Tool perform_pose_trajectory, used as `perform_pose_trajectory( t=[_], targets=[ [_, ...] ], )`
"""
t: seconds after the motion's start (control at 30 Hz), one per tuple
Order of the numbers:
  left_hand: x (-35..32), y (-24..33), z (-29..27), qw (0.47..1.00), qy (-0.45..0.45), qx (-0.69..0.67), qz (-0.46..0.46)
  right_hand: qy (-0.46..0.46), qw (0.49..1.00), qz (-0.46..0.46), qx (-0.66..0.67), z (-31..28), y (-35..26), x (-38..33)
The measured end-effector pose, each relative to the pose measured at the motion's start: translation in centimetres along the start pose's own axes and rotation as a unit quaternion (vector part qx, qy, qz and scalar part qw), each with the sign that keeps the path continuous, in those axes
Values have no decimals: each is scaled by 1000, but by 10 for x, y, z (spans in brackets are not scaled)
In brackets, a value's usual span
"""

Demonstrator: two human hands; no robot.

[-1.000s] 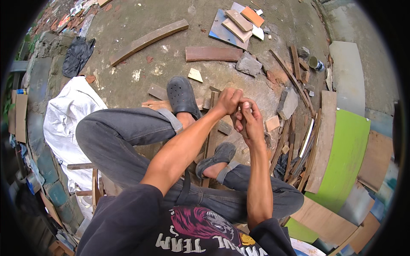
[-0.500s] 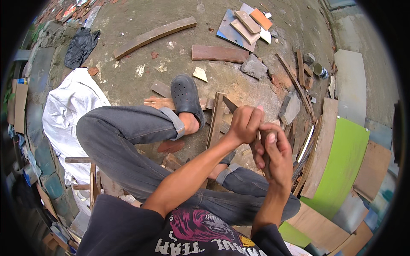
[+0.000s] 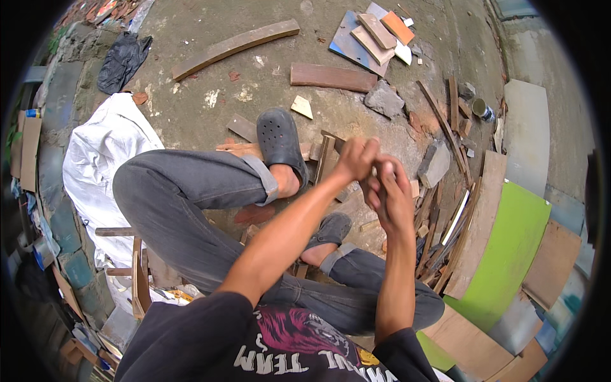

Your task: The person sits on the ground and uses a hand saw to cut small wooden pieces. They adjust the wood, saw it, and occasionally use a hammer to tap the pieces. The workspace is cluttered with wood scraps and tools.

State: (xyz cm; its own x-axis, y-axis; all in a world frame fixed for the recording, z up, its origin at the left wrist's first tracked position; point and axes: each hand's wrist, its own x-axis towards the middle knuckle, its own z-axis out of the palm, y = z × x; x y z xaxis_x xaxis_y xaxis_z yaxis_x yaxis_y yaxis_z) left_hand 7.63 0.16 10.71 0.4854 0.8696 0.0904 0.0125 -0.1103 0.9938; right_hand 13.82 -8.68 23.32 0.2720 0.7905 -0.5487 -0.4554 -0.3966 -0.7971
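In front of my shins, my two hands are close together and a little blurred. My left hand (image 3: 356, 159) is a fist around a dark-bladed hand tool (image 3: 331, 135); the blade's narrow end sticks out on its left side. Closed just beside it, my right hand (image 3: 391, 188) grips the tool's handle end, mostly hidden by the fingers. Its exact kind cannot be told. Below the blade stands a narrow wooden strip (image 3: 328, 157), next to my clog (image 3: 280, 139). Whether the blade touches the strip is unclear.
Beyond my feet lie a reddish-brown plank (image 3: 332, 77), a long beam (image 3: 235, 48), a stone (image 3: 384, 100) and stacked board offcuts (image 3: 372, 41). A green panel (image 3: 503, 248) and more boards are at right. A white sack (image 3: 108, 153) lies left.
Both hands have moved up and slightly left, away from my body, with the tool. The wooden strip now looks shorter and more upright. My knees have hardly moved.
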Motion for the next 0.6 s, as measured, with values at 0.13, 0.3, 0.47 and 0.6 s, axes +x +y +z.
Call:
perform_pose_trajectory(
  t=[0.13, 0.3, 0.47, 0.6],
  targets=[
    [-3, 20, -8, 995, 15, -81, -50, -10, 999, 10, -38, 16, -30, -17],
    [-24, 39, -1, 994, -8, -109, -19, 30, 998, -38, -39, 10, -9, -49],
    [-10, 30, -1, 996, 55, 1, 66, 16, 998, 4, -54, 26, -35, -30],
    [-31, 64, 1, 994, 52, -82, 47, 2, 998, -37, -58, 21, -36, -83]
  ],
)
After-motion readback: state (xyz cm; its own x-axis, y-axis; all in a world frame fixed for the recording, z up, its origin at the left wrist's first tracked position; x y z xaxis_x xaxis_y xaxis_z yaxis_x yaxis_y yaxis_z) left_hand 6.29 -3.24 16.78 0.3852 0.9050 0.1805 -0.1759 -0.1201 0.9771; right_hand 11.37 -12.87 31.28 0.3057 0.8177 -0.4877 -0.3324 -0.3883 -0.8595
